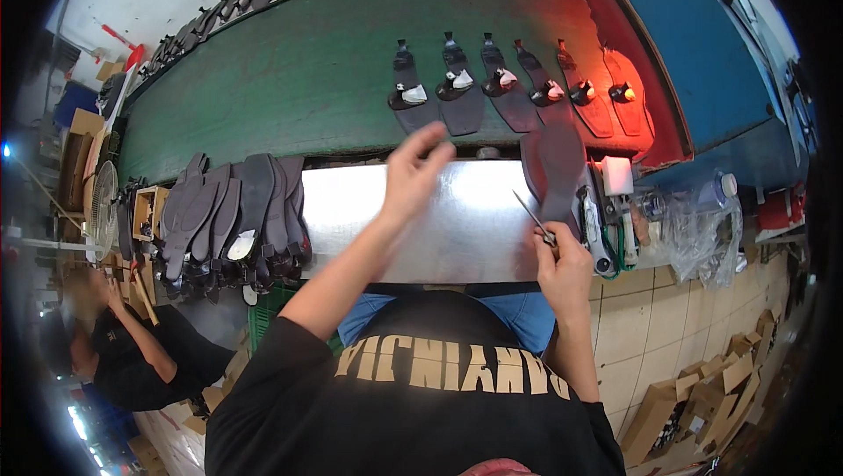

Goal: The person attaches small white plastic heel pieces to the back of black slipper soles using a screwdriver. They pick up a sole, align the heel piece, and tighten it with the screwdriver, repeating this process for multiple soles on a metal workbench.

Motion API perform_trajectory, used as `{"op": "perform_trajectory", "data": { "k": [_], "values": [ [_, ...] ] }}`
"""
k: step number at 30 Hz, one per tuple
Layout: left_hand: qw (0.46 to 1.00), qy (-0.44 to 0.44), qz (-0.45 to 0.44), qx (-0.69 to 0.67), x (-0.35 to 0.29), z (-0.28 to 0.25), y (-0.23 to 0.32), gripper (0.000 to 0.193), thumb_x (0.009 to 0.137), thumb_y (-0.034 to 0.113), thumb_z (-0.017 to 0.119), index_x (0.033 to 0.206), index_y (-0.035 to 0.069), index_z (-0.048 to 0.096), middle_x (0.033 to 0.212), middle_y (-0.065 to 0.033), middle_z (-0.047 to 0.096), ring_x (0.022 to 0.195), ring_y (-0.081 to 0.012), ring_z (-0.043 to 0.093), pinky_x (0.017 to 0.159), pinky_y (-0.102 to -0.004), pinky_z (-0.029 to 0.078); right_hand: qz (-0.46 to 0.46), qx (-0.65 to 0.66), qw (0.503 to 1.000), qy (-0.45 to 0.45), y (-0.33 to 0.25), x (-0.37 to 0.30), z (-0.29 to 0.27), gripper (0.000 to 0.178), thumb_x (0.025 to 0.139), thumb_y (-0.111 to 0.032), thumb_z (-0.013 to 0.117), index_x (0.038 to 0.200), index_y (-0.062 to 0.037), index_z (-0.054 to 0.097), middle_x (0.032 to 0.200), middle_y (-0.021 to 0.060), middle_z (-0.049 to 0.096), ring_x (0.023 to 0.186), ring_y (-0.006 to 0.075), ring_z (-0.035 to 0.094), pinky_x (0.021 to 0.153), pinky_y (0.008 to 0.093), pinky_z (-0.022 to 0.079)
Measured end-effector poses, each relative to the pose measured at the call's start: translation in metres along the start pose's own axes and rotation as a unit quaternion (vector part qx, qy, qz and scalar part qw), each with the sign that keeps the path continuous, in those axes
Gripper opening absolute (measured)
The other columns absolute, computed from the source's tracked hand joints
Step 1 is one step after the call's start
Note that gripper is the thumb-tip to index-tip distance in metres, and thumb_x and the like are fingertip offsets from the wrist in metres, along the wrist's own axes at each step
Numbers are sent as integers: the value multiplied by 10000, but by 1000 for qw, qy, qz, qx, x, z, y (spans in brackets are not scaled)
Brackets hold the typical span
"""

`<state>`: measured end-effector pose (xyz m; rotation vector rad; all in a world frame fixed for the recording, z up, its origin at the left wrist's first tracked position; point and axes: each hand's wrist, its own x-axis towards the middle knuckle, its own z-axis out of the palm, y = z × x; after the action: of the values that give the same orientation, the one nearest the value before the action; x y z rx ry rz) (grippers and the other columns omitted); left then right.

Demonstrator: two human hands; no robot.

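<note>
My left hand (413,175) hovers over the metal work plate (421,239), near the edge of the green belt. Its fingers are apart and slightly blurred, and they hold nothing. In my right hand (564,267) is a slim pointed metal tool (529,212), tip toward the upper left. Just above that hand, dark shoe soles (555,160) lie on the right end of the plate, overlapping its edge. On the belt beyond, several dark sandal pieces (457,85) stand in a row, with straps and pale bits on them.
A heap of dark soles (233,212) covers the plate's left end. The green belt (263,81) runs into a red-lit opening at right. Knife-like tools (594,234) and a clear plastic bag (702,234) sit at right, cartons (702,397) below. Another person (145,344) is at left.
</note>
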<state>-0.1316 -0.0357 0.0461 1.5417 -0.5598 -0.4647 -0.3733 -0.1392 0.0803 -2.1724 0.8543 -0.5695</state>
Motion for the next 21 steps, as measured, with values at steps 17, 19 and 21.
{"op": "perform_trajectory", "data": {
  "k": [17,19,21],
  "values": [
    [817,226,200,491,91,-21,-73,316,785,318,720,989,78,701,1187,-233,605,1079,-435,573,951,-467,437,-116,-93,988,43,-8,18,69,296,845,-70,607,1140,-57,632,848,101,569,792,288,572,691,387,463],
    [858,218,174,432,94,-19,-67,255,761,221,740,983,101,708,1182,-200,581,1047,-360,590,896,-426,474,-83,-107,990,24,-4,21,77,346,849,-98,614,1194,-86,605,887,110,557,829,291,577,710,406,476],
    [916,196,139,321,97,-15,-55,249,742,171,753,977,103,710,1134,-170,585,1016,-317,601,866,-402,489,-70,-122,990,6,3,24,78,370,852,-93,609,1221,-89,588,913,115,547,847,294,576,719,411,482]
  ]
}}
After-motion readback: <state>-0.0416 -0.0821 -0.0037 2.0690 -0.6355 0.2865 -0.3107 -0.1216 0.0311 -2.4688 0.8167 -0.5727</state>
